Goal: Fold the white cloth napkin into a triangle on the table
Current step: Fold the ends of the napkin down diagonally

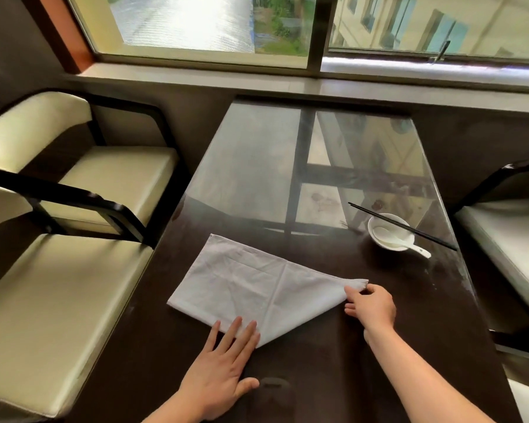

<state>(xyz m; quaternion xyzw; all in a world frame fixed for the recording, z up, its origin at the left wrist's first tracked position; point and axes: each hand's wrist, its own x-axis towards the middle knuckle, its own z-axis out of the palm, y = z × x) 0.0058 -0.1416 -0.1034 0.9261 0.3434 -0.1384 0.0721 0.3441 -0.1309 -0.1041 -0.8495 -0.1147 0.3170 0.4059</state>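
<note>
The white cloth napkin (251, 285) lies flat on the dark glossy table (333, 346), with creases across it and corners pointing far left, near and right. My left hand (223, 361) lies flat with straight fingers, its fingertips pressing the napkin's near corner. My right hand (371, 303) pinches the napkin's right corner between thumb and fingers, just above the tabletop.
A white bowl (390, 230) with a white spoon in it and black chopsticks (403, 225) laid across it stands at the right of the table. Cream padded chairs (74, 270) line the left side, another seat (513, 239) the right. A window sill runs behind.
</note>
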